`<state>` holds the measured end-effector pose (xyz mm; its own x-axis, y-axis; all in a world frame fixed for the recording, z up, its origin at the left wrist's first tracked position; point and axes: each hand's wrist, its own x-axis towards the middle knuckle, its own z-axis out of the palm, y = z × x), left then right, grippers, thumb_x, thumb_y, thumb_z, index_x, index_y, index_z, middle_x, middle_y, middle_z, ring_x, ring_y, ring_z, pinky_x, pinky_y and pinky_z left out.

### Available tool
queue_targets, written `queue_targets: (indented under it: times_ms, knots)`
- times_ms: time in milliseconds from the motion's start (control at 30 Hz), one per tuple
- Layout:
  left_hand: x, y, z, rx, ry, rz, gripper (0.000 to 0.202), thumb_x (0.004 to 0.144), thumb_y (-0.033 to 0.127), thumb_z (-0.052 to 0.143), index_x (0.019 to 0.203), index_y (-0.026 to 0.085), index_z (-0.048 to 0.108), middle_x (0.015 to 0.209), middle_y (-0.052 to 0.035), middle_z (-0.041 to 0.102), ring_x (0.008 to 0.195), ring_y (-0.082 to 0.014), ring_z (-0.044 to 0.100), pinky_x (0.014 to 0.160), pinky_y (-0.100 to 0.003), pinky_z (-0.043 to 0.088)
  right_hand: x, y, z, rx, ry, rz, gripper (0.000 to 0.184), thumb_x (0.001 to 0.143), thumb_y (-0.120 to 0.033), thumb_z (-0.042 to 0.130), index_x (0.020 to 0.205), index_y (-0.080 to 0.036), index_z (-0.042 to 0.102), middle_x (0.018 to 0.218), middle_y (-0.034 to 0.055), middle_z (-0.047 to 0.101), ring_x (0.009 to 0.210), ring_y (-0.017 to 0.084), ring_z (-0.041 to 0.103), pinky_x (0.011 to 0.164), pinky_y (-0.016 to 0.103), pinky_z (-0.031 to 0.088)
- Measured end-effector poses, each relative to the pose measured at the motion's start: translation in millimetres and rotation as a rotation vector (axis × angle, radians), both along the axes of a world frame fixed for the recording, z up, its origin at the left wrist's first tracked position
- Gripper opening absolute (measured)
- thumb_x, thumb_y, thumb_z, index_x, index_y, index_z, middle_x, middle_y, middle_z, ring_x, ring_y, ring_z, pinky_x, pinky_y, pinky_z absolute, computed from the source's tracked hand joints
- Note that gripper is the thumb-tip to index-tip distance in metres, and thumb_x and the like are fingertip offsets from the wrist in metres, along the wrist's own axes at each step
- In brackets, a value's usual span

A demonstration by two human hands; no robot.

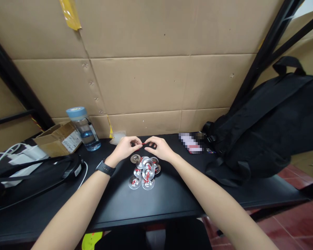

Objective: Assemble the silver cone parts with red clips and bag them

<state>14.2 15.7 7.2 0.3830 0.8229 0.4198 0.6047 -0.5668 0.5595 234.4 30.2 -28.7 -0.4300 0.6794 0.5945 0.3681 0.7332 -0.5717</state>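
My left hand and my right hand meet above a black table, fingertips pinched together on a short red string stretched between them. Just below the hands lies a small pile of shiny metal discs, several of them threaded with red string. One plain disc lies beside my left hand. A black watch sits on my left wrist.
A clear water bottle with a blue lid and a small cardboard box stand at the back left. A black bag with white cables lies left. A large black backpack fills the right. Cardboard sheets form the back wall.
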Motion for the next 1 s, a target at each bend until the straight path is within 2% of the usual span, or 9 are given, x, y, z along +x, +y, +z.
queue_targets:
  times_ms: [133,300,500,600,667,767,833,900,1000]
  knots:
    - [10.6,-2.7,-3.3,-0.013,-0.157,-0.032,0.02,0.082,0.035,0.073,0.095,0.019,0.071,0.087,-0.0026,0.077,0.077,-0.0156,0.07,0.066,-0.026,0.049,-4.9,-4.8,3.1,-0.049,0.1,-0.004,0.015,0.084,-0.021,0.071,0.099,-0.019,0.072,0.082,0.0023,0.074,0.069,0.013,0.064,0.065,0.025,0.05]
    - [13.8,0.0,-7.0,-0.118,-0.379,-0.051,0.035,0.077,0.04,0.078,0.098,0.016,0.065,0.091,-0.008,0.077,0.085,-0.0206,0.074,0.071,-0.028,0.055,-8.2,-7.2,3.0,-0.183,0.224,-0.025,0.014,0.084,-0.03,0.071,0.093,-0.019,0.073,0.084,0.0037,0.077,0.071,0.015,0.069,0.065,0.026,0.052]
    - [14.6,1.3,-11.4,-0.189,-0.379,-0.072,0.036,0.075,0.044,0.079,0.094,0.015,0.07,0.098,-0.0111,0.078,0.088,-0.022,0.074,0.074,-0.031,0.06,-13.5,-4.8,-2.4,-0.392,0.4,0.042,0.023,0.082,-0.037,0.072,0.089,-0.015,0.074,0.08,0.0071,0.077,0.071,0.019,0.072,0.072,0.032,0.058]
    - [14.4,1.4,-11.4,-0.218,-0.38,-0.07,0.034,0.076,0.044,0.078,0.092,0.015,0.07,0.094,-0.0095,0.078,0.083,-0.0215,0.075,0.075,-0.032,0.06,-12.4,-3.5,-2.4,-0.419,0.343,0.081,0.024,0.085,-0.034,0.067,0.096,-0.015,0.077,0.085,0.0073,0.077,0.074,0.019,0.072,0.074,0.032,0.057]
    - [10.3,2.4,-9.6,-0.182,-0.307,-0.034,0.029,0.08,0.042,0.075,0.093,0.016,0.071,0.093,-0.0083,0.079,0.083,-0.0221,0.075,0.076,-0.032,0.059,-8.9,-1.9,-1.0,-0.376,0.233,0.092,0.023,0.086,-0.028,0.064,0.103,-0.019,0.078,0.094,0.0061,0.078,0.078,0.018,0.071,0.077,0.031,0.056]
    - [-2.2,5.5,-8.0,-0.014,-0.006,0.118,0.02,0.084,0.036,0.072,0.097,0.021,0.074,0.09,-0.006,0.079,0.084,-0.0228,0.074,0.077,-0.032,0.055,-1.9,1.9,0.5,-0.284,0.133,0.013,0.029,0.083,-0.017,0.063,0.108,-0.021,0.077,0.102,0.0047,0.078,0.076,0.014,0.068,0.078,0.029,0.054]
    - [-11.5,8.2,-10.0,0.07,0.201,0.212,0.024,0.082,0.03,0.075,0.105,0.024,0.072,0.085,-0.0034,0.078,0.081,-0.0224,0.072,0.074,-0.03,0.051,2.1,4.8,-0.1,-0.26,0.115,-0.045,0.029,0.081,-0.013,0.063,0.106,-0.019,0.076,0.1,0.0052,0.077,0.071,0.013,0.066,0.074,0.027,0.053]
    - [-18.8,11.3,-14.4,0.08,0.308,0.252,0.03,0.08,0.028,0.076,0.109,0.026,0.068,0.08,-0.0005,0.077,0.077,-0.0212,0.071,0.068,-0.028,0.046,4.9,7.3,-1.6,-0.251,0.089,-0.071,0.027,0.08,-0.012,0.063,0.103,-0.017,0.076,0.098,0.0057,0.077,0.07,0.012,0.065,0.071,0.026,0.053]
    - [-24.8,16.1,-20.8,0.078,0.366,0.259,0.018,0.08,0.03,0.076,0.094,0.025,0.066,0.076,0.0003,0.075,0.072,-0.0193,0.069,0.063,-0.025,0.04,7.2,9.4,-3.7,-0.228,0.045,-0.076,0.024,0.08,-0.011,0.063,0.099,-0.017,0.076,0.097,0.0055,0.077,0.069,0.012,0.064,0.071,0.026,0.052]
